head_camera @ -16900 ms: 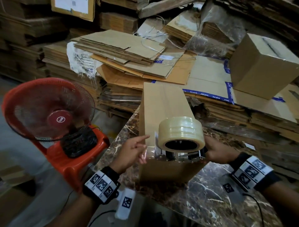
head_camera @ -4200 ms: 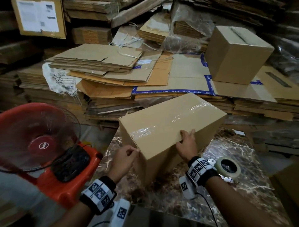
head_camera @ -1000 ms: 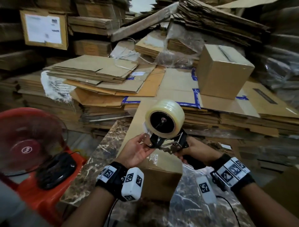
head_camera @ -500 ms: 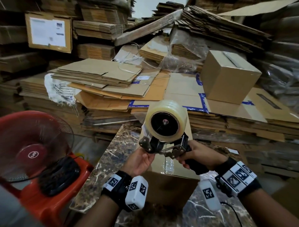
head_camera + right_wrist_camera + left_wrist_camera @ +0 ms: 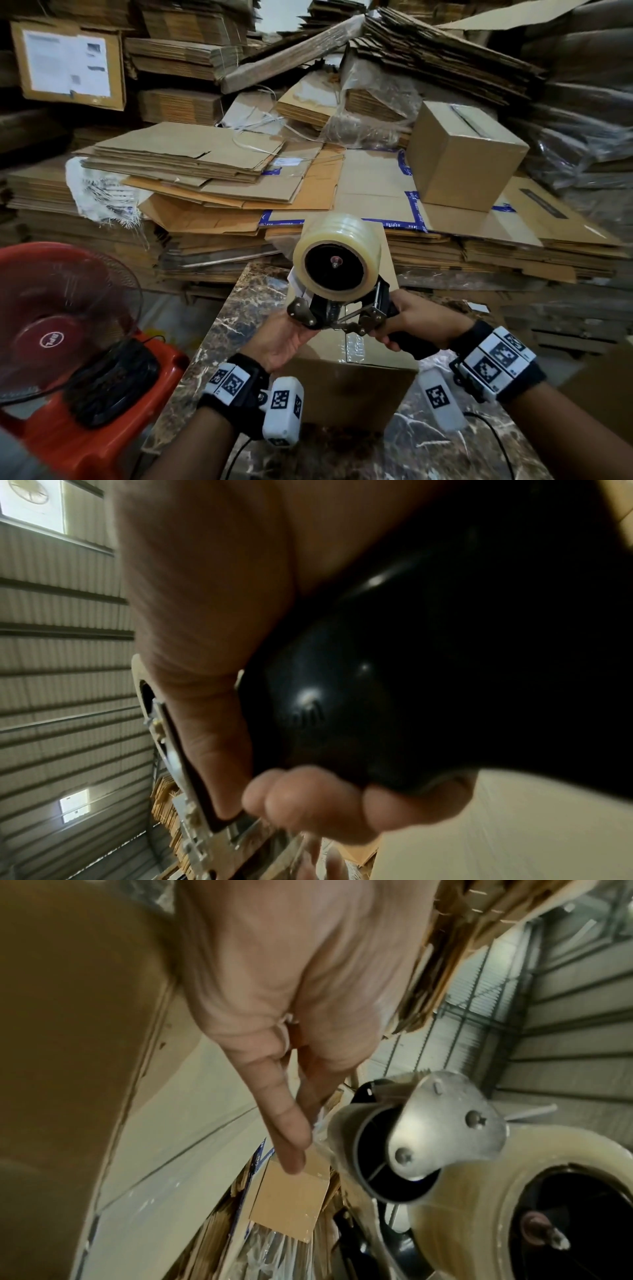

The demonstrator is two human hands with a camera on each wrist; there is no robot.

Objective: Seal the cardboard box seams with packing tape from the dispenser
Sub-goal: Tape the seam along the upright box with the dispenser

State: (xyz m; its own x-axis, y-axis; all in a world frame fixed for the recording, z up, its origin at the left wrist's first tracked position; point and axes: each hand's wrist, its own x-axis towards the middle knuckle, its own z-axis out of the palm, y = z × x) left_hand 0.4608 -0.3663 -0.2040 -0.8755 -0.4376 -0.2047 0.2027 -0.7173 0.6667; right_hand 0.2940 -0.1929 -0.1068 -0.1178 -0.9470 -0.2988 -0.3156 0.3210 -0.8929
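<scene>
A brown cardboard box (image 5: pixel 342 380) lies lengthwise on the marble table (image 5: pixel 236 329), with clear tape along its top seam. Above its near end I hold the tape dispenser (image 5: pixel 337 260), loaded with a fat clear roll (image 5: pixel 514 1177). My right hand (image 5: pixel 407 325) grips its black handle (image 5: pixel 377 669), fingers (image 5: pixel 308 804) curled round it. Palm up under the dispenser's front, my left hand (image 5: pixel 291 337) reaches to the roller. There two fingertips (image 5: pixel 294 1139) pinch the loose end of the tape. The box's far end is hidden behind the roll.
A red fan (image 5: pixel 61 325) sits on an orange stool (image 5: pixel 102 435) at the table's left. Stacks of flattened cardboard (image 5: pixel 205 171) fill the area beyond the table, with another made-up box (image 5: pixel 462 157) on top at the right.
Since about four seconds ago the box has been turned lengthwise and my right hand has lifted the dispenser off the table. Over the last second both hands stay at the raised dispenser.
</scene>
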